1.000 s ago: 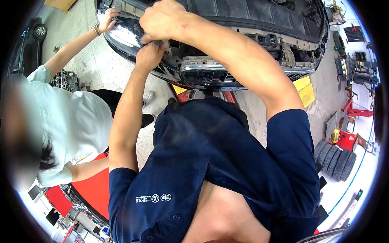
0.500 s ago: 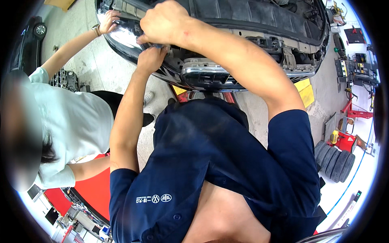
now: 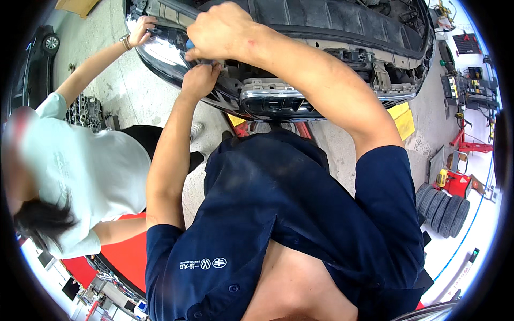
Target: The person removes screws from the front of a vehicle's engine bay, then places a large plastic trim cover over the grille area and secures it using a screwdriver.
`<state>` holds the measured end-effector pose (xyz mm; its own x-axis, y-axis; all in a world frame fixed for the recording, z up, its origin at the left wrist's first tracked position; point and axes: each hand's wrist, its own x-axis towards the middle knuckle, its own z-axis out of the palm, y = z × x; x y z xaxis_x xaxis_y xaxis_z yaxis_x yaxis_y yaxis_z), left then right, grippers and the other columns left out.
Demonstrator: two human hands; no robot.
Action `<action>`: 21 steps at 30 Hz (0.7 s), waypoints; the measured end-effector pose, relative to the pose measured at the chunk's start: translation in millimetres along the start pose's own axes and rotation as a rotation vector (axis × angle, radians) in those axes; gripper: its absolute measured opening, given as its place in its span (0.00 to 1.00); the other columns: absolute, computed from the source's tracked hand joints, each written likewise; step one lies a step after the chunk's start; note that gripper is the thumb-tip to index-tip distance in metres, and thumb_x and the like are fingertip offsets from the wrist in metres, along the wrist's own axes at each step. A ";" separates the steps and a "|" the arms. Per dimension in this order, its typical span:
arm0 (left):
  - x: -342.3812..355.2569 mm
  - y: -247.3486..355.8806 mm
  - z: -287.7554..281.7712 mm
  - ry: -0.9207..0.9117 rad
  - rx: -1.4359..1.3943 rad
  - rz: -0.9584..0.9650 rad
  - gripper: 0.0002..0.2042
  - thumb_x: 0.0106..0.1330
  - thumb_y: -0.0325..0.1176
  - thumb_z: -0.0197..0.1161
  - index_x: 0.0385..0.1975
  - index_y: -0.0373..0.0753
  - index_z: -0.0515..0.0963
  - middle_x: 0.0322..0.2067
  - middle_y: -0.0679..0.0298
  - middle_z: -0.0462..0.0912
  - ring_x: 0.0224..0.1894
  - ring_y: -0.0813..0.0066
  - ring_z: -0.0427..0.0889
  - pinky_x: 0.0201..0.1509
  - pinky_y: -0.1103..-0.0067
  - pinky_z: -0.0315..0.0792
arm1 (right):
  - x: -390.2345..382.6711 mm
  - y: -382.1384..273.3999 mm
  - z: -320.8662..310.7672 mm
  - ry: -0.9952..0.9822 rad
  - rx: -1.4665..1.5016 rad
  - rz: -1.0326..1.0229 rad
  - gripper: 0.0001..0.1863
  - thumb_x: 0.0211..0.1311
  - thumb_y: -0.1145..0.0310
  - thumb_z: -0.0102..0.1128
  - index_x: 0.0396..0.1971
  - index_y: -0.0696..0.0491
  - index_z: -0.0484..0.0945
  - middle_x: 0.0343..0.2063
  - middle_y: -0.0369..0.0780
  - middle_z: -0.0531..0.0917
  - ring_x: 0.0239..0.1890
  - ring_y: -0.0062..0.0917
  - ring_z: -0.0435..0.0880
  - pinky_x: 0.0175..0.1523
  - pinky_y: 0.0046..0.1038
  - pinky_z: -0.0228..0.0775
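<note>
Over the front corner of a car with its front end partly uncovered, my right hand (image 3: 222, 33) is closed around a small blue thing (image 3: 189, 44). Only a bit of it shows past the fingers, so its kind is hidden. Just below, my left hand (image 3: 199, 80) is closed at the edge of the black bumper (image 3: 227, 100), next to the headlight (image 3: 166, 51). What its fingers hold, if anything, cannot be made out. A chrome-trimmed grille (image 3: 284, 101) lies to the right of both hands.
At my left a person in a light shirt (image 3: 107, 160) rests one hand (image 3: 142, 30) on the headlight corner. An engine part (image 3: 85, 112) stands on the floor behind them. Stacked tyres (image 3: 443, 208) and a red stand (image 3: 474, 147) are at the right. Yellow pads (image 3: 401, 122) lie by the car.
My right hand has turned slightly and shifted a little right, baring the blue thing. My left hand is nearly still. The other person's head has moved; their hand stays on the car.
</note>
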<state>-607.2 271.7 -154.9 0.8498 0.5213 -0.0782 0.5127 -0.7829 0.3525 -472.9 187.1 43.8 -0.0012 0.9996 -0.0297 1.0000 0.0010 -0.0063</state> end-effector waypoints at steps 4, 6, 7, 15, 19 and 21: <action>4.7 -0.8 3.2 -0.030 0.025 0.010 0.23 0.75 0.48 0.50 0.32 0.33 0.82 0.34 0.44 0.84 0.39 0.44 0.84 0.47 0.57 0.77 | 4.8 12.4 29.0 0.213 0.057 -0.137 0.25 0.59 0.41 0.64 0.27 0.50 0.89 0.27 0.44 0.88 0.33 0.37 0.90 0.37 0.36 0.82; 4.0 -3.2 6.3 -0.003 0.024 0.016 0.23 0.74 0.48 0.50 0.34 0.33 0.83 0.35 0.44 0.84 0.40 0.44 0.84 0.48 0.56 0.77 | 1.4 7.3 -1.4 0.018 0.014 -0.080 0.25 0.59 0.40 0.63 0.33 0.50 0.88 0.28 0.44 0.89 0.34 0.38 0.90 0.38 0.37 0.82; 3.2 -5.5 10.3 0.034 0.023 0.013 0.21 0.73 0.48 0.51 0.37 0.34 0.83 0.36 0.43 0.84 0.41 0.44 0.84 0.49 0.56 0.77 | 0.8 4.3 -3.7 -0.057 0.060 -0.014 0.25 0.58 0.42 0.65 0.37 0.50 0.87 0.30 0.45 0.89 0.36 0.38 0.90 0.40 0.38 0.82; 6.4 -16.4 20.9 0.067 -0.055 0.157 0.17 0.73 0.42 0.52 0.48 0.37 0.80 0.44 0.43 0.83 0.46 0.40 0.81 0.49 0.52 0.73 | -7.6 6.6 7.6 -0.011 0.098 -0.019 0.18 0.59 0.50 0.62 0.36 0.50 0.87 0.32 0.43 0.89 0.36 0.37 0.90 0.40 0.37 0.82; 6.7 -36.2 35.3 0.090 -0.036 0.239 0.18 0.71 0.41 0.53 0.56 0.40 0.76 0.48 0.45 0.83 0.51 0.41 0.80 0.51 0.53 0.73 | -3.5 1.4 9.7 -0.031 0.087 -0.095 0.14 0.60 0.63 0.59 0.44 0.49 0.83 0.33 0.42 0.89 0.36 0.38 0.90 0.38 0.40 0.81; 10.6 -41.1 39.7 0.159 -0.019 0.316 0.17 0.71 0.40 0.54 0.54 0.40 0.77 0.47 0.46 0.83 0.50 0.41 0.80 0.51 0.53 0.73 | -6.6 1.7 6.3 -0.013 0.084 -0.036 0.14 0.59 0.64 0.59 0.43 0.50 0.84 0.31 0.42 0.89 0.35 0.36 0.90 0.37 0.39 0.81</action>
<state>-614.4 295.9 -207.3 0.9356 0.3017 0.1833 0.2236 -0.9083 0.3534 -471.2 180.3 37.7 -0.0373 0.9985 -0.0406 0.9953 0.0335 -0.0912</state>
